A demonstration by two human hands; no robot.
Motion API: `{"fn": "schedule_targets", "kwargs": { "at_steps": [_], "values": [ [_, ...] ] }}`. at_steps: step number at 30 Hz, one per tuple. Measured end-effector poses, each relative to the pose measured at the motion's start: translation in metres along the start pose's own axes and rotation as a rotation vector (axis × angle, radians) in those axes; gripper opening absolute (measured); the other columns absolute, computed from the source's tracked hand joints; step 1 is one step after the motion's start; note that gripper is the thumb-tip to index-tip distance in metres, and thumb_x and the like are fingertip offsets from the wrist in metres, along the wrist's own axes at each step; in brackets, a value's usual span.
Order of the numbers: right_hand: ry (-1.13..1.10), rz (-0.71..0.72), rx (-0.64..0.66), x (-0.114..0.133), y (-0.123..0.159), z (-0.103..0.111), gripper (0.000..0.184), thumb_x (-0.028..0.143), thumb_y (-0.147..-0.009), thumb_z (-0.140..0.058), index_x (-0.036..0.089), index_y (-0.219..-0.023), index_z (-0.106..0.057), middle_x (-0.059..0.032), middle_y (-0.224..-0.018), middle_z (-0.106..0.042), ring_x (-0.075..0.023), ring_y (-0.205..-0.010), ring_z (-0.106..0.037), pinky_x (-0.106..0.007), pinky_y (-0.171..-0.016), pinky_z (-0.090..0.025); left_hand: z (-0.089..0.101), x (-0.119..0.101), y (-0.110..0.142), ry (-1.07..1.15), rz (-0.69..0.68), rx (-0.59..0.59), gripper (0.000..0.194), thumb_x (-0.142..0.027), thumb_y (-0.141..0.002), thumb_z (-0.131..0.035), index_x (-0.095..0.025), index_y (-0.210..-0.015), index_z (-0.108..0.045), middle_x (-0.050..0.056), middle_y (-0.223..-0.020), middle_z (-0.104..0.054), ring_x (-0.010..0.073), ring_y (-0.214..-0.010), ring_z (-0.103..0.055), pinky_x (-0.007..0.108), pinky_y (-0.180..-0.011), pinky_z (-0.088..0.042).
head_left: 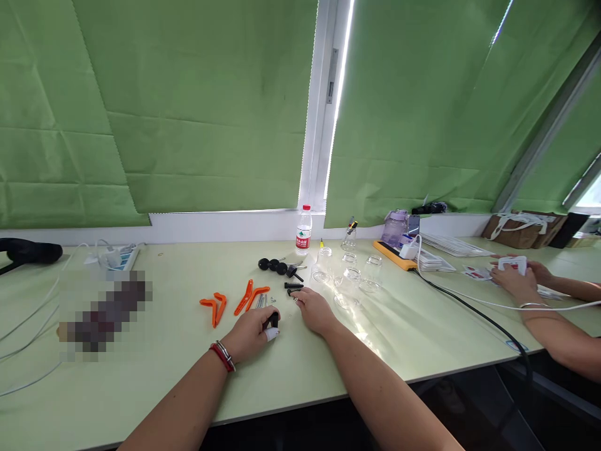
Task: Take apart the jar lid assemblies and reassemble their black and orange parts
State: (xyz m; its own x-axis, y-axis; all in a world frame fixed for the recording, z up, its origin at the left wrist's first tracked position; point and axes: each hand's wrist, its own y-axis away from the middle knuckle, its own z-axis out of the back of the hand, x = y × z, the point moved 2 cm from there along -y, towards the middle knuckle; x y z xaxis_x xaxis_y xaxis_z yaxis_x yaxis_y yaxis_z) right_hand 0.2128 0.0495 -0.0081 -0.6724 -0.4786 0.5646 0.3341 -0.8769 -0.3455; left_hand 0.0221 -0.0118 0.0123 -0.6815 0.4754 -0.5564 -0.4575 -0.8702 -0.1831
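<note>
My left hand (pixel 251 332) is closed around a small black plastic part (pixel 271 321); white tape wraps one fingertip. My right hand (pixel 317 311) reaches to the small black pieces, its fingertips bunched over them, so what they grip is hidden. Just beyond those fingers lies a black ridged rod (pixel 293 285). Between the hands are several metal screws (pixel 261 301) and tiny metal bits. Orange V-shaped plastic pieces (pixel 252 297) and another orange pair (pixel 215 308) rest left of them. Behind, black round knobs (pixel 273 266) stand in a row.
Several clear glasses (pixel 350 283) stand right of my right hand, with a red-capped water bottle (pixel 303 230) behind. An orange power strip (pixel 394 255) trails a black cable (pixel 469 307). At far right, another person's hands (pixel 519 282) hold cards. A blurred patch (pixel 110 316) covers something left.
</note>
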Motion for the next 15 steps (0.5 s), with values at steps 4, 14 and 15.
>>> {"fn": "schedule_targets", "kwargs": {
  "at_steps": [4,14,15],
  "values": [
    [0.112,-0.077,0.067,0.001,0.001,0.001,0.029,0.014,-0.082,-0.053,0.022,-0.107,-0.066,-0.0054,-0.097,-0.064,-0.0196,-0.086,-0.060,-0.032,-0.077,-0.044,0.001,-0.001,0.000,-0.002,0.014,0.003,0.008,-0.018,-0.074,-0.052,-0.021,-0.081,-0.051,-0.003,-0.068,-0.051,0.0132,-0.061,-0.044,0.024,-0.054,-0.030],
    [0.117,0.046,0.090,0.016,0.005,-0.001,0.012,0.020,-0.081,-0.060,0.023,-0.082,-0.072,-0.0019,-0.097,-0.064,-0.0156,-0.085,-0.059,-0.028,-0.075,-0.043,0.000,0.000,-0.001,0.001,-0.005,-0.005,0.008,-0.017,-0.073,-0.051,-0.021,-0.080,-0.051,-0.003,-0.066,-0.049,0.0128,-0.060,-0.042,0.024,-0.053,-0.029],
    [0.122,0.043,0.102,0.016,0.005,-0.001,0.012,0.020,-0.081,-0.061,0.023,-0.081,-0.072,-0.0019,-0.096,-0.065,-0.0157,-0.085,-0.059,-0.028,-0.075,-0.043,0.000,0.000,-0.001,0.002,-0.006,-0.005,0.008,-0.017,-0.074,-0.051,-0.021,-0.080,-0.051,-0.003,-0.066,-0.049,0.0128,-0.060,-0.042,0.024,-0.053,-0.029]
  ]
}}
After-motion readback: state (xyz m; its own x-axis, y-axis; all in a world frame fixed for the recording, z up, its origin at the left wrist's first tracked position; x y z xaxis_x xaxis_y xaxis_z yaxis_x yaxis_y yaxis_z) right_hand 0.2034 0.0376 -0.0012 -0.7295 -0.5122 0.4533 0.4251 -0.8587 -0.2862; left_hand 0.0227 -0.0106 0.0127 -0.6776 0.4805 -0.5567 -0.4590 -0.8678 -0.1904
